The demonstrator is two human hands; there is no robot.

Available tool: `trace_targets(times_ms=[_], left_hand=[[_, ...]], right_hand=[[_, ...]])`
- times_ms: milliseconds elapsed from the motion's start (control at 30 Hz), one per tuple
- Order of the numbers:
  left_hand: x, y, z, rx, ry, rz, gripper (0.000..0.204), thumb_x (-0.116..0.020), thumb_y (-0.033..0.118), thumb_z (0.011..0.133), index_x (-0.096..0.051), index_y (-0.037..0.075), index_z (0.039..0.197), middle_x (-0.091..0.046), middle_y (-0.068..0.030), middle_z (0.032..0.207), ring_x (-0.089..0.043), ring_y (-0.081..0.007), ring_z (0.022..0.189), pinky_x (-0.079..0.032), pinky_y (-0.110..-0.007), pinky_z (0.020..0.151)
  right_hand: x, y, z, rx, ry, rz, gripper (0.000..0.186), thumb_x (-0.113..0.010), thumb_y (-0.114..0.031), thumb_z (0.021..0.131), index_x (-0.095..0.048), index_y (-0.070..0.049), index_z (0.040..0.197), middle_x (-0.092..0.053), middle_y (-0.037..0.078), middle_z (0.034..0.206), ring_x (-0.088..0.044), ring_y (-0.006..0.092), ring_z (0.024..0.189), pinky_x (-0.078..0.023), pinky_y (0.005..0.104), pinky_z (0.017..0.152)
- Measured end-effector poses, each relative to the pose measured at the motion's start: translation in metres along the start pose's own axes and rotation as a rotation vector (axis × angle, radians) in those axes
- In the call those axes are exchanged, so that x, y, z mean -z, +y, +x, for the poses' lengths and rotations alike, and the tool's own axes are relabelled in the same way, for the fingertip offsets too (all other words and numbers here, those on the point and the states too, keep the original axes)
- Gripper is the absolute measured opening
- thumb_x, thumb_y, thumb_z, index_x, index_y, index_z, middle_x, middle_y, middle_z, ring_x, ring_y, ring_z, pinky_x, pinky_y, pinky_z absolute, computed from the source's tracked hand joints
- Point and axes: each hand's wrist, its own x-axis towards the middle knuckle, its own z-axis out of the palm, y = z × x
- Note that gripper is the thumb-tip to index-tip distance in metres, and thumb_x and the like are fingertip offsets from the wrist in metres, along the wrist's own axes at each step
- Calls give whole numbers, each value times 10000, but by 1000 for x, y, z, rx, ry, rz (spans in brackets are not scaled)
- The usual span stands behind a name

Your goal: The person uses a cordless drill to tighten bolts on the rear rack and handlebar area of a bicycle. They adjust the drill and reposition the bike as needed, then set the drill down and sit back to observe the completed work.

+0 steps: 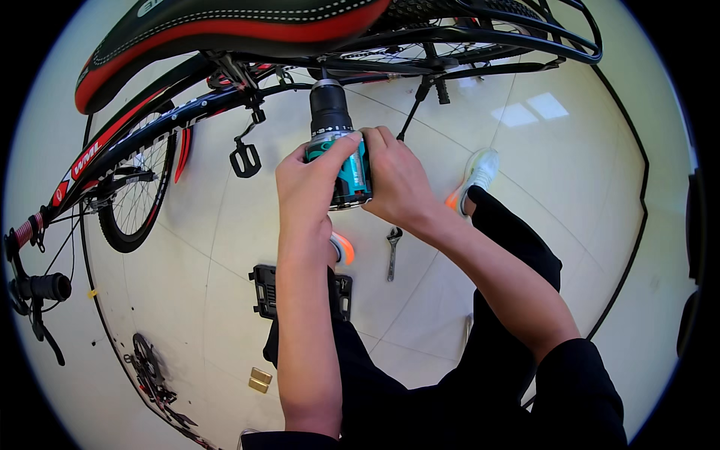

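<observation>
Both my hands are wrapped round a teal and black cordless drill [351, 169] held in front of me. My left hand [309, 174] grips its left side, the thumb lying along the top of the body. On the other side, the fingers of my right hand [397, 174] close against the casing. The chuck points away from me, its tip reaching the frame tubes under the rear rack of a black and red bicycle [196, 106]. Where exactly the tip touches is too small to tell. The drill's handle is hidden.
Overhead in front is the bicycle's red and black saddle [225, 37]; a rear rack [517, 45] juts right. A pedal [245, 160] hangs near my left hand. On the tiled floor lie an adjustable wrench [392, 253], an opened black tool case [264, 290] and a small gold box [259, 379].
</observation>
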Motion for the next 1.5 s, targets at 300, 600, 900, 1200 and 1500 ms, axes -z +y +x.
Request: trace_targets(times_ms=[300,600,900,1200,1500], left_hand=[[4,0,1,40,-62,-51,526,-826,252,732,-613,-68,1090,-668,-111,909,-656,-145,742,-534,-274,686],[4,-4,3,33,-54,-72,544,-814,292,745,-611,-57,1109,-660,-93,901,-652,-142,742,-533,-267,678],[2,-6,4,26,-43,-92,537,-809,300,747,-617,-54,1102,-660,-87,903,-650,-138,743,-535,-265,664],[2,-4,3,43,-45,-108,558,-818,295,742,-606,-53,1123,-661,-94,932,-657,-148,777,-546,-274,691],[-11,-10,0,6,25,-98,549,-829,270,739,-597,-62,1110,-654,-97,940,-654,-149,795,-542,-276,710]], right_hand=[[58,20,26,-509,-463,785,558,-532,-240,823,-535,69,1288,-635,190,1147,-602,243,1042,-442,320,931],[58,20,27,-460,-530,677,478,-559,-275,933,-558,57,1278,-641,169,1162,-606,226,1029,-438,306,925],[47,18,24,-502,-439,668,423,-591,-246,953,-565,51,1253,-650,171,1112,-623,212,970,-481,323,866],[46,14,12,-211,-367,329,526,-598,-118,709,-529,58,1200,-631,248,1068,-625,365,985,-495,414,846],[25,23,-4,138,-40,-228,456,-731,-20,642,-552,1,1061,-629,148,986,-618,309,973,-501,404,791]])
